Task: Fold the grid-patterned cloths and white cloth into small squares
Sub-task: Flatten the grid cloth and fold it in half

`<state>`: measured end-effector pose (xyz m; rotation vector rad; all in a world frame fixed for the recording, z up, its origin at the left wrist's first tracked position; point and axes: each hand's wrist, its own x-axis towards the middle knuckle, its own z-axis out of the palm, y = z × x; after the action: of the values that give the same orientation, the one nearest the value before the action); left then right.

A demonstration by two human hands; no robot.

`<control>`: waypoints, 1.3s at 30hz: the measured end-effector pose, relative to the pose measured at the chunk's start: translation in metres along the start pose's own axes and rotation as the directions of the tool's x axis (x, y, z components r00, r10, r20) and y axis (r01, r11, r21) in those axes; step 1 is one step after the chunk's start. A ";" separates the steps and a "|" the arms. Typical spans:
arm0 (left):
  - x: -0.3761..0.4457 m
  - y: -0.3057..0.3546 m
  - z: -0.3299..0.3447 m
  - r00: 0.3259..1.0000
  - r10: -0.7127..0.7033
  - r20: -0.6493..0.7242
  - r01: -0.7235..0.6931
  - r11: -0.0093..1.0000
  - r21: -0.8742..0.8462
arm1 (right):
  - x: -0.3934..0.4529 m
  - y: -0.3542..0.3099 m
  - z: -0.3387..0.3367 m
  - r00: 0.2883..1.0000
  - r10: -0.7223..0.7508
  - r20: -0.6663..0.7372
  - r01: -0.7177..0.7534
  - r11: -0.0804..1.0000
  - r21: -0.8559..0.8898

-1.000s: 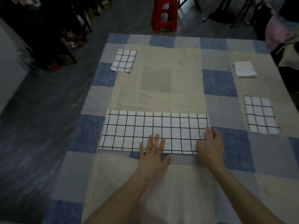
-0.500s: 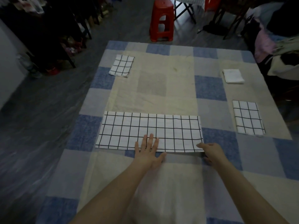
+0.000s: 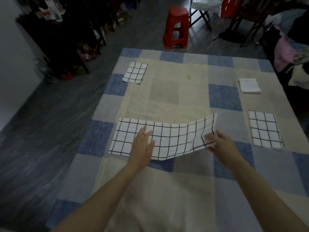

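Right hand (image 3: 220, 144) fingers pinch the lifted right end of a long grid-patterned strip (image 3: 167, 139); left hand (image 3: 142, 148) presses flat, fingers straight, mid-strip. The strip runs left-right across the checked blanket (image 3: 224, 97), near its front.

3 grid-patterned cloths: 1 long strip (image 3: 167, 139) under the left hand (image 3: 142, 148) w/ its end in the right hand (image 3: 220, 144), 1 folded (image 3: 265, 129) just right of the right hand, 1 folded (image 3: 135, 72) far beyond the left hand. 1 white cloth (image 3: 249, 85), folded, beyond the right hand. 2 red stools past the worktop (image 3: 224, 190): 1 whole (image 3: 176, 27), 1 partly seen (image 3: 229, 5).
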<state>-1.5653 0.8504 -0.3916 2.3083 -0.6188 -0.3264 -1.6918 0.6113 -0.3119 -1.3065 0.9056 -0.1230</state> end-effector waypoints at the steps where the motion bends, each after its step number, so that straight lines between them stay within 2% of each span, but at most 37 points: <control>1: 0.011 0.008 -0.011 1.000 -0.018 0.016 0.019 0.997 -0.070 | -0.011 -0.018 0.006 0.996 -0.055 0.071 0.052 0.997 0.052; 3: 0.032 0.030 -0.033 0.996 -0.017 0.086 0.034 0.978 -0.207 | -0.031 -0.051 0.013 0.968 -0.133 0.212 0.094 0.979 0.183; 5: 0.048 0.055 -0.053 0.990 0.003 0.144 0.039 0.957 -0.289 | -0.046 -0.079 0.013 0.905 -0.195 0.378 0.074 0.947 0.312; 7: 0.057 0.077 -0.065 0.977 0.033 0.209 0.048 0.927 -0.371 | -0.054 -0.097 0.009 0.828 -0.257 0.498 0.079 0.933 0.350; 9: 0.059 0.099 -0.073 0.944 0.051 0.326 0.123 0.863 -0.490 | -0.055 -0.109 0.000 0.716 -0.292 0.634 0.078 0.936 0.343; 11: 0.057 0.119 -0.079 0.904 0.052 0.425 0.174 0.861 -0.477 | -0.056 -0.121 -0.006 0.636 -0.310 0.706 0.038 0.927 0.373; 12: 0.057 0.126 -0.080 0.888 0.043 0.457 0.182 0.880 -0.438 | -0.058 -0.127 -0.008 0.635 -0.316 0.705 0.045 0.926 0.375; 13: 0.056 0.134 -0.083 0.872 0.042 0.489 0.185 0.895 -0.407 | -0.059 -0.133 -0.009 0.668 -0.311 0.676 0.082 0.934 0.349; 15: 0.057 0.146 -0.086 0.860 0.067 0.505 0.151 0.913 -0.379 | -0.061 -0.146 -0.010 0.773 -0.296 0.561 0.179 0.950 0.255; 17: 0.065 0.153 -0.087 0.885 0.176 0.432 0.022 0.909 -0.416 | -0.057 -0.160 -0.015 0.880 -0.292 0.375 0.253 0.956 0.151; 18: 0.069 0.156 -0.087 0.905 0.210 0.370 -0.040 0.908 -0.417 | -0.055 -0.167 -0.020 0.902 -0.313 0.296 0.291 0.949 0.117; 20: 0.077 0.163 -0.090 0.940 0.250 0.231 -0.138 0.900 -0.414 | -0.054 -0.184 -0.030 0.896 -0.381 0.228 0.364 0.924 0.114; 22: 0.080 0.172 -0.097 0.954 0.294 0.059 -0.241 0.869 -0.433 | -0.059 -0.199 -0.040 0.867 -0.452 0.211 0.430 0.891 0.144; 24: 0.082 0.176 -0.106 0.939 0.330 -0.096 -0.336 0.825 -0.455 | -0.075 -0.207 -0.046 0.810 -0.542 0.223 0.525 0.840 0.138; 25: 0.083 0.173 -0.109 0.927 0.338 -0.161 -0.374 0.813 -0.446 | -0.085 -0.206 -0.046 0.765 -0.594 0.249 0.593 0.800 0.089; 27: 0.079 0.164 -0.111 0.895 0.359 -0.267 -0.438 0.819 -0.369 | -0.112 -0.196 -0.040 0.652 -0.678 0.338 0.745 0.655 -0.123; 28: 0.073 0.157 -0.108 0.872 0.388 -0.299 -0.474 0.822 -0.316 | -0.124 -0.187 -0.033 0.616 -0.683 0.393 0.783 0.582 -0.219; 30: 0.058 0.134 -0.095 0.811 0.498 -0.308 -0.561 0.811 -0.166 | -0.139 -0.158 -0.022 0.587 -0.615 0.527 0.806 0.504 -0.310; 32: 0.045 0.098 -0.076 0.795 0.550 -0.255 -0.584 0.809 -0.075 | -0.139 -0.122 -0.013 0.611 -0.454 0.648 0.774 0.514 -0.370; 34: 0.034 0.058 -0.056 0.832 0.542 -0.120 -0.552 0.831 -0.073 | -0.124 -0.078 -0.008 0.687 -0.314 0.655 0.704 0.511 -0.493; 36: 0.023 0.019 -0.036 0.778 0.620 0.101 -0.628 0.763 0.153 | -0.102 -0.031 -0.007 0.717 -0.251 0.650 0.691 0.370 -0.621; 38: 0.008 -0.010 -0.021 0.771 0.547 0.325 -0.633 0.712 0.304 | -0.080 0.009 -0.010 0.723 -0.162 0.672 0.691 0.186 -0.698; 39: 0.001 -0.020 -0.015 0.769 0.515 0.378 -0.631 0.702 0.329 | -0.072 0.025 -0.012 0.722 -0.113 0.683 0.692 0.128 -0.710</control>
<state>-1.5517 0.8711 -0.3954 2.3342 -1.6644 -0.1903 -1.7574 0.6501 -0.2973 -2.6465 -0.0380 0.4058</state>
